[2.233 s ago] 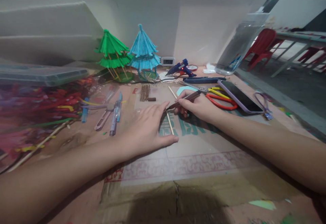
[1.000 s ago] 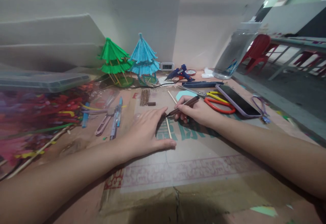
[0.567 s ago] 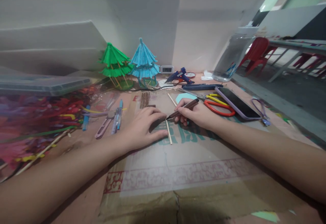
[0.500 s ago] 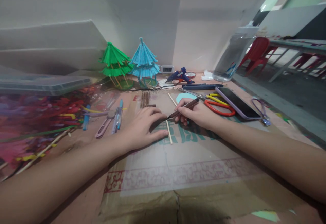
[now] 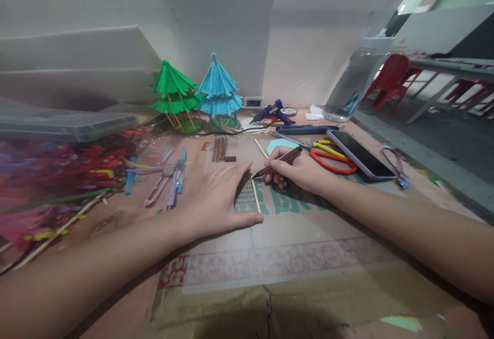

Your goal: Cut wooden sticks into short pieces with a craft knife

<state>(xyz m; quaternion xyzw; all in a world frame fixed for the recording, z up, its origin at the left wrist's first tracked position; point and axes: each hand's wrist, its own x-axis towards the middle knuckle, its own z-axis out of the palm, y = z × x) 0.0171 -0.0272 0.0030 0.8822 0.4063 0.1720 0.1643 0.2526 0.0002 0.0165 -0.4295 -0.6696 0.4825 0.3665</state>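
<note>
My right hand [image 5: 287, 166] is closed around a dark brown marker [image 5: 283, 160]. The marker's tip touches the upper end of a thin pale wooden stick [image 5: 256, 196] lying on the cardboard [image 5: 304, 277]. On the stick's left is my left hand [image 5: 222, 197], thumb and fingers spread apart, the thumb at the stick's lower end. Beyond my left hand lie several short brown sticks [image 5: 219, 149] in a row and a brown marker cap [image 5: 230, 159]. Another pale stick [image 5: 261, 148] lies just past my right hand, beside a light blue paper piece [image 5: 281, 146].
Scissors [image 5: 334, 161], a phone [image 5: 360, 155] and a glue gun [image 5: 274, 112] lie on the right and back. Green [image 5: 175, 92] and blue [image 5: 218, 92] paper-roofed models stand behind. Left are a pink cutter [image 5: 158, 190] and a pile of colourful craft pieces [image 5: 69, 174]. A large clear bottle [image 5: 353, 82] stands back right.
My left hand has opened wider; its fingers have lifted from the stick's top and its thumb has slid down to the lower end. The marker tip stays at the stick's upper end.
</note>
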